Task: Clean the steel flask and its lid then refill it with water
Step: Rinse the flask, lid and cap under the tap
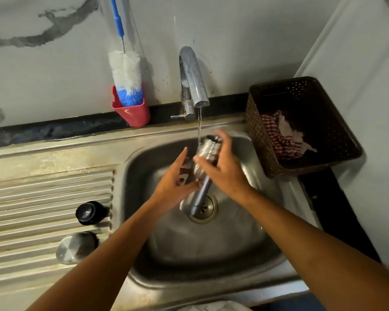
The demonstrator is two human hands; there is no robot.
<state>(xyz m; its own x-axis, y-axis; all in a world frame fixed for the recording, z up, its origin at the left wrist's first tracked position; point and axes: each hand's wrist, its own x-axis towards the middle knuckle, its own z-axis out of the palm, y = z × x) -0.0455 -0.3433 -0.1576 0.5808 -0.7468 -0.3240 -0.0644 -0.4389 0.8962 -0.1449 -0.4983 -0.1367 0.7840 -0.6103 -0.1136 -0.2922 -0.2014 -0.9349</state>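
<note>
The left hand [173, 182] wraps the steel flask [200, 195] at its middle. The right hand [226, 169] spans the upper body, thumb in front, fingers spread (blur hides how firmly). The flask is tilted at frame centre, over the sink [211, 250], mouth near the tap [192, 79] stream. Wet steel is rigid and likely slippery, so the mid-body is the best hold.

The flask [208, 147] is smeared by motion, its middle partly hidden by the left hand [175, 182] and right hand [225, 169]. The right hand's fingers blur too, so its grip cannot be told. A red-and-white patch [184, 173] beside the left hand is unreadable. The brush [126, 70] handle runs off the top edge, both forearms off the bottom.
</note>
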